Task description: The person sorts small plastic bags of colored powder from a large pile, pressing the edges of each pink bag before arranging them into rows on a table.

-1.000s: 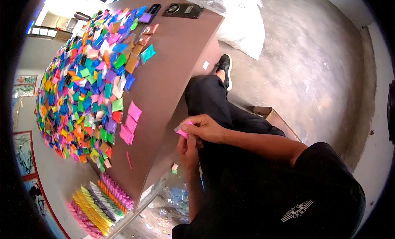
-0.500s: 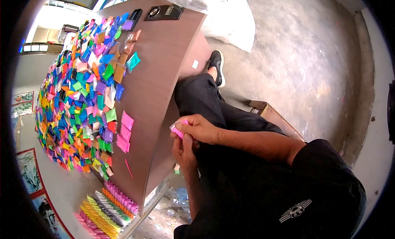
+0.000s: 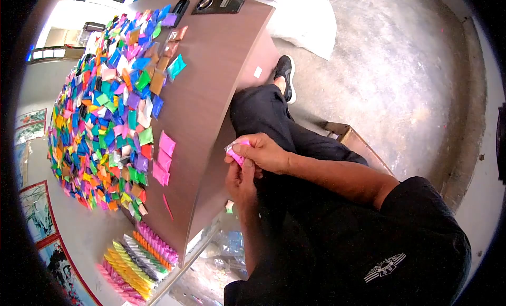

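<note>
A small pink packet [image 3: 239, 157] with a clear plastic end is held between my hands, above my lap beside the table edge. My right hand [image 3: 265, 152] pinches its upper part between thumb and fingers. Just below, my left hand [image 3: 242, 186] has its thumb and fingers closed at the packet's lower end. On the table [image 3: 203, 90], a short row of pink packets [image 3: 164, 161] lies nearest the hands, with a thin pink strip [image 3: 167, 207] beside it.
A large heap of coloured packets [image 3: 113, 116] covers the table's far side. Rows of packets [image 3: 132, 261] lie at the lower left. A black device [image 3: 217, 4] is near the top corner. A white sack [image 3: 305, 21] and an open wooden drawer or box [image 3: 350, 140] are beyond my legs.
The view has shifted, so the table and hands appear slightly farther right. Both hands still hold the pink packet, with a little more of its pink surface showing between them.
</note>
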`<state>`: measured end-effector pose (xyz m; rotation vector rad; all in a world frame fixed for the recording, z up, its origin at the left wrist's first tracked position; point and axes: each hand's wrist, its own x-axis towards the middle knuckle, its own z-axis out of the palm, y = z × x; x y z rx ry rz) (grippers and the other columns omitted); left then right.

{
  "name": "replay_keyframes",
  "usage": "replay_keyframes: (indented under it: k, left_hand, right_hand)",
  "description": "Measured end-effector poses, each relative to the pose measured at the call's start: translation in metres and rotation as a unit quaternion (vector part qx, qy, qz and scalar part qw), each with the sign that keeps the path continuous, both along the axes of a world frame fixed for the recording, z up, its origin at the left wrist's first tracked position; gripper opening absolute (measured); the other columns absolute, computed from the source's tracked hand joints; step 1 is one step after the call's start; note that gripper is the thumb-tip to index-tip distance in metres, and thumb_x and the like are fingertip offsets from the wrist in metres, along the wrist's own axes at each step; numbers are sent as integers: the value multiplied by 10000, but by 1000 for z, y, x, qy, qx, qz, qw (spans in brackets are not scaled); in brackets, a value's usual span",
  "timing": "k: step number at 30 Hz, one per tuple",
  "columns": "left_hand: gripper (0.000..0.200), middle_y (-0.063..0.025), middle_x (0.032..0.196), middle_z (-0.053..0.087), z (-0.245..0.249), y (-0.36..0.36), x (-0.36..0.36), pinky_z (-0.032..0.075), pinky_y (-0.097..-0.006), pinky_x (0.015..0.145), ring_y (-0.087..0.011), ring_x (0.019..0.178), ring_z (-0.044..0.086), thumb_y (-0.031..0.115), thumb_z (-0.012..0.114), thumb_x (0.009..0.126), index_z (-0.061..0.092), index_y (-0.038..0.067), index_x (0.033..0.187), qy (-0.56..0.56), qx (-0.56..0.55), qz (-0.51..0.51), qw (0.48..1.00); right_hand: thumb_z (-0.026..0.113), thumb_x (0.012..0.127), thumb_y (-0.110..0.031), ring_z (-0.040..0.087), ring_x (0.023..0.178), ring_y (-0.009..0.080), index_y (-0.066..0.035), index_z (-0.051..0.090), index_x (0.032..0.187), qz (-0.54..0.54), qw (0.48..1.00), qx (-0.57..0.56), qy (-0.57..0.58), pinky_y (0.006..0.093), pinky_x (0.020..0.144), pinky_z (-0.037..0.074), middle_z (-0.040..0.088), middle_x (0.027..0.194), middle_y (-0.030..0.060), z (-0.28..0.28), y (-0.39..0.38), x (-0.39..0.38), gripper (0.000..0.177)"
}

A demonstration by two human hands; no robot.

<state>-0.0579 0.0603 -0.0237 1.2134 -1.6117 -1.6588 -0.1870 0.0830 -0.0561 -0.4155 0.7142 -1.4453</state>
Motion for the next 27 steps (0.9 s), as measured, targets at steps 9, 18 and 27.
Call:
replay_keyframes:
  k: [9, 18, 27]
  left_hand:
    - [209, -14, 833, 615, 2, 0, -2, 433, -239, 634, -95, 715, 549, 172, 555, 1048, 646, -2, 1121, 16, 17, 28, 999]
    - [263, -24, 810, 631, -7, -3, 1, 436, -239, 614, -100, 679, 556, 244, 560, 1053, 654, -2, 1070, 25, 11, 14, 1000]
    - [356, -25, 723, 610, -1, -3, -8, 424, -245, 563, -101, 608, 541, 328, 518, 1072, 658, 13, 981, -15, 12, 77, 997]
  right_hand:
    - [544, 1056, -287, 596, 545, 99, -25, 665, 1132, 0, 1000, 0, -11, 239, 416, 469, 715, 926, 43, 4, -2, -2, 299]
    - [494, 1077, -267, 640, 655, 107, -23, 640, 1200, 20, 999, -9, -26, 242, 475, 498, 726, 1028, 62, -2, 1, -7, 309]
    - [482, 1082, -299, 624, 664, 89, -23, 645, 1197, 29, 999, -12, -13, 231, 492, 490, 721, 1052, 53, 2, -3, -6, 341]
